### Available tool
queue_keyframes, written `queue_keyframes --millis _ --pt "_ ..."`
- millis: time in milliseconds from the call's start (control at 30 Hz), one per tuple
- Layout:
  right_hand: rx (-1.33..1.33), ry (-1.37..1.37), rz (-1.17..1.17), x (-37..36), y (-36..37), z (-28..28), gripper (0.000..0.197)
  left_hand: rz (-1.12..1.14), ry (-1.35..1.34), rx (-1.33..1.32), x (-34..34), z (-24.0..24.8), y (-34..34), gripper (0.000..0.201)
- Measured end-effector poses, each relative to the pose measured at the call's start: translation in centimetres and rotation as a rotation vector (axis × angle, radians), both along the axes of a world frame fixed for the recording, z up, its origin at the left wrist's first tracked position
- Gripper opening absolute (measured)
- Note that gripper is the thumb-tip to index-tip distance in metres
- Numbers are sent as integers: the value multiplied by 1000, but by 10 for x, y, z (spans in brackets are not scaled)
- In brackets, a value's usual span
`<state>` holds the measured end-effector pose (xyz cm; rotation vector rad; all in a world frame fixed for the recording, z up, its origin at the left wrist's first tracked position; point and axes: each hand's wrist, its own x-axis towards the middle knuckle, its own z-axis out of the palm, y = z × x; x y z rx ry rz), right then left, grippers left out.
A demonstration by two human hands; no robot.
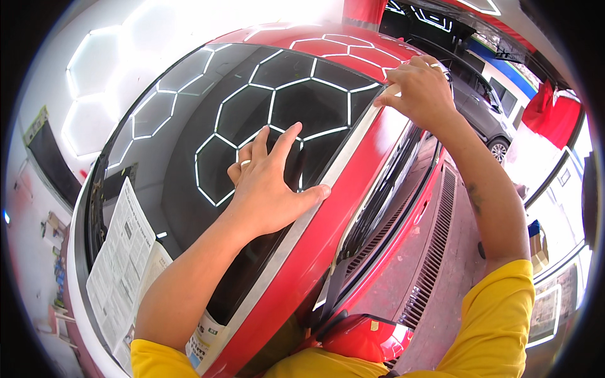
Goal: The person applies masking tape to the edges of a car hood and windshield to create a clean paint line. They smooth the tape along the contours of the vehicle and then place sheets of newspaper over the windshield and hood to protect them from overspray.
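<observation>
While the left hand spreads its fingers wide over the dark windshield near the centre of the frame, the right hand bends over the edge of the red roof at upper right. The left fingers are released and grasp nothing; the thumb reaches across to a pale tape strip, its tip lying on or just above it, and whether the other fingertips touch the glass I cannot tell. The right fingers are closed on a pale piece at the strip's upper end; whether this is a roll or the tape's own end is hidden by the hand.

The strip runs slantwise from the upper right of centre to the lower middle of the frame, between the windshield and the red pillar. Bright hexagonal light lines are reflected in the glass and roof. At lower left, a sheet of newspaper stands tilted against the windshield, and more printed paper shows beside the left forearm. A red side mirror sits at the bottom, right of centre. A grey car stands at upper right, near a red cloth.
</observation>
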<state>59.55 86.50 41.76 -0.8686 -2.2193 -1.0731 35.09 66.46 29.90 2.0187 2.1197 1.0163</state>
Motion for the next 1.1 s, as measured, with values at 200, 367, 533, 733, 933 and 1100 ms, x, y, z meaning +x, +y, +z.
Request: queue_keyframes --millis 200,367,533,733,933,1100 --pt "-10 -35 -35 -4 -7 7 49 -6 -23 -13 1 0 6 111" --pt "-16 -44 -63 -4 -8 5 49 -5 -3 -9 0 1 8 111" --pt "-111 -87 -157 -7 -16 11 53 -6 44 -8 2 4 11 110" --pt "-131 -97 -165 -8 -20 12 52 8 -12 -34 10 13 21 111" --pt "-124 -90 -170 -9 -17 9 53 19 8 -50 9 13 32 111" --pt "-36 -64 -94 -7 -13 4 49 8 -18 -44 11 14 34 111"
